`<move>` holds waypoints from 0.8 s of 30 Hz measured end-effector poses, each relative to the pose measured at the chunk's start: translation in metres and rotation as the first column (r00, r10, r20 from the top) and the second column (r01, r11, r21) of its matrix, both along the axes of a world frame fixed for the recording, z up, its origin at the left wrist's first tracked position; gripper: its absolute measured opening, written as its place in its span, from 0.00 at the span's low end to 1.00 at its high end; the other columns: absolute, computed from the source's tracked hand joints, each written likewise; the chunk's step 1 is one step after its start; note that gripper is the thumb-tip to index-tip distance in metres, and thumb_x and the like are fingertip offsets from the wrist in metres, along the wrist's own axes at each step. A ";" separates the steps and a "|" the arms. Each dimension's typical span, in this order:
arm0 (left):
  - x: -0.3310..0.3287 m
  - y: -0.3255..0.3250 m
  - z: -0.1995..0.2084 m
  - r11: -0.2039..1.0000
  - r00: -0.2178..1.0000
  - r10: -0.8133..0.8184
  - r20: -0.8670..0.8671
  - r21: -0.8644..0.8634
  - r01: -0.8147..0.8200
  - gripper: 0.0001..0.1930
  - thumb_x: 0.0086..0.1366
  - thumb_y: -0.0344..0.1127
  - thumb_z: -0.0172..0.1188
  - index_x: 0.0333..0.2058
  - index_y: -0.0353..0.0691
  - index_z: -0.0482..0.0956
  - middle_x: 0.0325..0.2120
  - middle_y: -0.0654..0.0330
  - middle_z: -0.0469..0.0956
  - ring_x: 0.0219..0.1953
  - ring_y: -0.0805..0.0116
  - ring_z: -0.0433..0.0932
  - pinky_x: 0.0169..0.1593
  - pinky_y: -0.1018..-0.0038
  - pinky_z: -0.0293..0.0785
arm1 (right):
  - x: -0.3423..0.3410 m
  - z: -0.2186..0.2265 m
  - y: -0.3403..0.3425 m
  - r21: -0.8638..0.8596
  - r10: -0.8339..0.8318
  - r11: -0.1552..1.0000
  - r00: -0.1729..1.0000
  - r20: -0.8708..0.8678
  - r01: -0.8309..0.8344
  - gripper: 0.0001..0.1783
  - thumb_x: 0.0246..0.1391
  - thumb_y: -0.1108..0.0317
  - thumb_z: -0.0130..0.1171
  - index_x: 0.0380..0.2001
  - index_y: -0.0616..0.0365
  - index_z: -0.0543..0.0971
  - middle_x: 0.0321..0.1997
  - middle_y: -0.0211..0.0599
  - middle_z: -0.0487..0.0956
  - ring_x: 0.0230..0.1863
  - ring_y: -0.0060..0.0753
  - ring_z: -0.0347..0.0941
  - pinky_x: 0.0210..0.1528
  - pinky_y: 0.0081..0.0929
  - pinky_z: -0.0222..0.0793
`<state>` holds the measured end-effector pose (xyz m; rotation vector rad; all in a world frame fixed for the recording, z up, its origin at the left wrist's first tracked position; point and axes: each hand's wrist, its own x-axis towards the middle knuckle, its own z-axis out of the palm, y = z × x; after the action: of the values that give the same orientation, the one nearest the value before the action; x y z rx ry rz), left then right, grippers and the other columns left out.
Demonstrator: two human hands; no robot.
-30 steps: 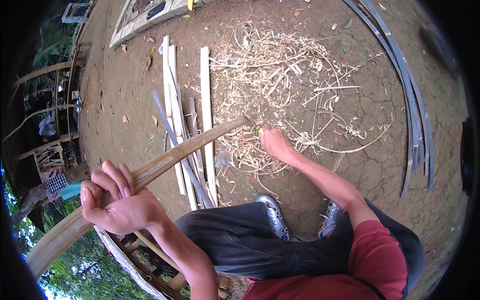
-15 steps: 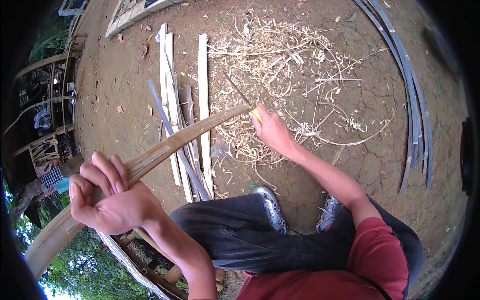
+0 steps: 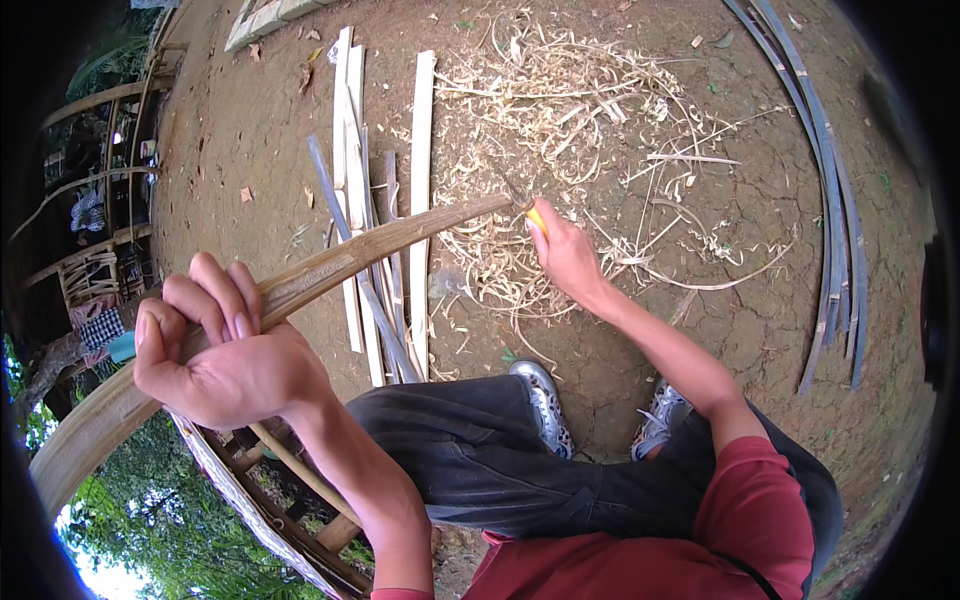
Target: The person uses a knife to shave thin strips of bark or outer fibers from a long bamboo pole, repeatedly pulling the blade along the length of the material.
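A long pale-brown bamboo strip (image 3: 365,250) slants from the lower left up to the middle of the picture. My left hand (image 3: 225,345) is closed around it, fingers curled over the top. Out at its far end, my right hand (image 3: 567,252) grips the yellow handle of a knife (image 3: 537,216). The knife's thin dark blade meets the strip's tip and points up and left; it looks blurred. Below the blade, curly shavings (image 3: 500,270) cover the ground.
Pale and grey split strips (image 3: 422,180) lie on the dirt left of the shavings. Long dark strips (image 3: 828,200) curve along the right side. At the left is a bamboo structure (image 3: 100,180) with cloth on it. My shoes (image 3: 543,408) stand on the ground below.
The bamboo strip's far end and the knife have moved slightly right and up. The blade has turned and looks shorter. My left hand keeps its hold, a little higher in the picture.
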<state>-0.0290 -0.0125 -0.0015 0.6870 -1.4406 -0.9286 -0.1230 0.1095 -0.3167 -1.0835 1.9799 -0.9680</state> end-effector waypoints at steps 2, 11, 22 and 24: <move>-0.003 0.000 -0.001 0.999 0.999 0.041 0.015 -0.006 -0.041 0.16 0.61 0.36 0.39 0.16 0.48 0.46 0.12 0.66 0.46 0.15 0.77 0.45 0.18 0.81 0.40 | 0.006 -0.029 -0.001 0.110 0.049 0.993 0.998 0.036 -0.053 0.13 0.63 0.69 0.46 0.45 0.68 0.68 0.14 0.44 0.74 0.11 0.39 0.70 0.12 0.37 0.65; -0.004 0.001 -0.001 0.999 0.998 0.048 0.034 -0.027 -0.047 0.16 0.61 0.36 0.37 0.17 0.48 0.44 0.12 0.66 0.45 0.15 0.76 0.45 0.18 0.81 0.41 | 0.007 -0.017 -0.013 0.149 0.034 0.988 0.999 -0.035 -0.029 0.14 0.62 0.71 0.47 0.45 0.73 0.69 0.12 0.41 0.72 0.11 0.35 0.68 0.11 0.33 0.65; -0.008 0.004 -0.002 0.998 0.999 0.016 0.045 -0.068 -0.013 0.17 0.65 0.38 0.37 0.17 0.46 0.47 0.12 0.65 0.46 0.14 0.77 0.46 0.16 0.82 0.41 | 0.004 -0.026 -0.001 0.080 0.017 0.997 0.999 -0.034 -0.014 0.11 0.62 0.72 0.48 0.42 0.70 0.72 0.14 0.44 0.75 0.11 0.32 0.71 0.07 0.24 0.64; 0.002 0.004 -0.002 0.996 0.999 0.025 0.048 -0.083 -0.021 0.17 0.65 0.38 0.37 0.17 0.46 0.47 0.12 0.65 0.46 0.14 0.77 0.46 0.16 0.82 0.41 | 0.002 0.002 -0.004 0.017 -0.006 1.000 0.997 0.074 0.005 0.11 0.61 0.73 0.49 0.40 0.72 0.74 0.15 0.47 0.76 0.12 0.36 0.72 0.09 0.26 0.66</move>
<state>-0.0270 -0.0090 -0.0039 0.6673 -1.5031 -0.8346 -0.1212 0.1051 -0.3147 -1.0185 1.9287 -0.9792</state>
